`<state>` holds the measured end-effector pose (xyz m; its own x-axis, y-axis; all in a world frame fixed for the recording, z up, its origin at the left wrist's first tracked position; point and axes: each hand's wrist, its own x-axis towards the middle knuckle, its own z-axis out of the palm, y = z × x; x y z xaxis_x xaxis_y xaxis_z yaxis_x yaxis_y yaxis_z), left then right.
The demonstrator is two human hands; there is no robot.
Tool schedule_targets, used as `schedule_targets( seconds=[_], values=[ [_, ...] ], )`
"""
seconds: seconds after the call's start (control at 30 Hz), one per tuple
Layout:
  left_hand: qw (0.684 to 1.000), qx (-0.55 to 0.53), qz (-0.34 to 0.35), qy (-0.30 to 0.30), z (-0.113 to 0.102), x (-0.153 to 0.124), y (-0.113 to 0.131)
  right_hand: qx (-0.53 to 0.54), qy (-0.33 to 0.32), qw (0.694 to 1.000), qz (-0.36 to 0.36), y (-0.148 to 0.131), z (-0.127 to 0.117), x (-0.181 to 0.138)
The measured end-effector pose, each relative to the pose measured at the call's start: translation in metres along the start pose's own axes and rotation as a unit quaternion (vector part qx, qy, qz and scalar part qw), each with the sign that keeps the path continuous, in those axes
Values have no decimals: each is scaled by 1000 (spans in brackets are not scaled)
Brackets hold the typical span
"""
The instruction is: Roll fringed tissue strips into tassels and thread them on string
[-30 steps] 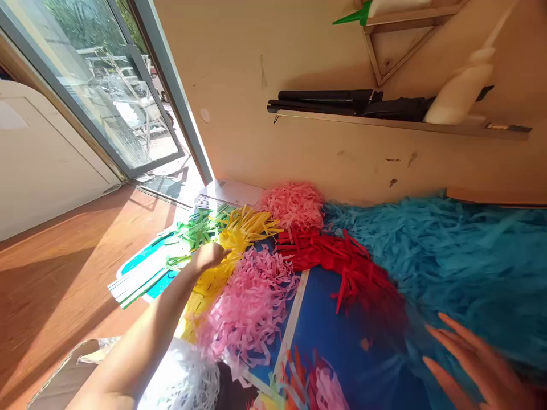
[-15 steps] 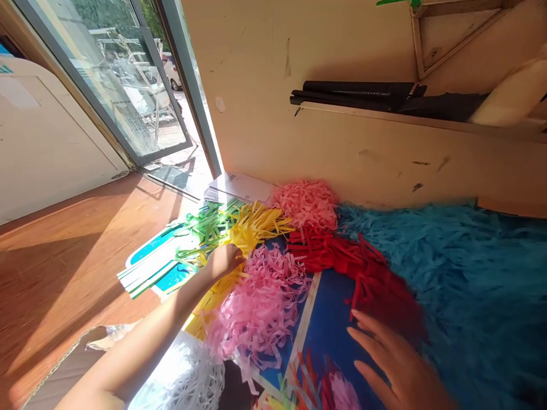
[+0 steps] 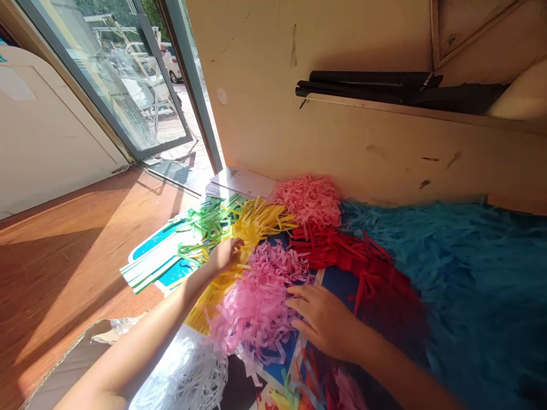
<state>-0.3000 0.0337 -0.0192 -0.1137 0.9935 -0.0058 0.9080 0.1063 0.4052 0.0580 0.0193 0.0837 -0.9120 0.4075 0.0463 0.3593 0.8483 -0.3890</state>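
Note:
My left hand [image 3: 225, 254] rests curled on the yellow paper strips [image 3: 248, 228], beside the green strips [image 3: 205, 222]; I cannot see whether it pinches any. My right hand [image 3: 325, 319] lies flat with fingers spread at the right edge of the pink shredded paper pile [image 3: 256, 302], on the blue sheet [image 3: 337, 279]. Red strips [image 3: 359, 262] lie just right of that hand. A lighter pink pile [image 3: 310, 199] sits by the wall.
A large mass of blue shredded paper [image 3: 461, 273] fills the right side. White shreds [image 3: 188, 376] lie near my left arm. A wooden wall [image 3: 342, 148] with a shelf of black items [image 3: 384, 85] stands behind. A glass door [image 3: 115, 85] opens at left onto wooden floor [image 3: 64, 245].
My right hand has swept left from the lower right corner to the pink pile's edge. My left hand has shifted slightly right on the yellow strips.

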Motion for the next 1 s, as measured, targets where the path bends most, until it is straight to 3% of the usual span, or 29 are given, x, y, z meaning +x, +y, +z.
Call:
schedule_targets(
  seconds=[0.23, 0.5, 0.6, 0.7, 0.83, 1.0],
  values=[
    [999, -30, 45, 1, 2, 5, 2, 2, -8, 998, -65, 8, 26, 90],
    [988, -149, -12, -30, -5, 11, -9, 33, 40, 998, -30, 24, 49, 138],
    [976, -213, -30, -26, -13, 7, -9, 53, 37, 998, 17, 26, 56, 155],
    [964, -259, -45, -30, -21, 4, -7, 67, 45, 991, 108, 23, 65, 173],
    [955, -290, -60, -30, -24, 4, -5, 112, 50, 963, 238, 20, 76, 195],
    [949, -309, -63, -34, -24, 5, -6, 186, 47, 930, 314, 26, 89, 212]
  ],
)
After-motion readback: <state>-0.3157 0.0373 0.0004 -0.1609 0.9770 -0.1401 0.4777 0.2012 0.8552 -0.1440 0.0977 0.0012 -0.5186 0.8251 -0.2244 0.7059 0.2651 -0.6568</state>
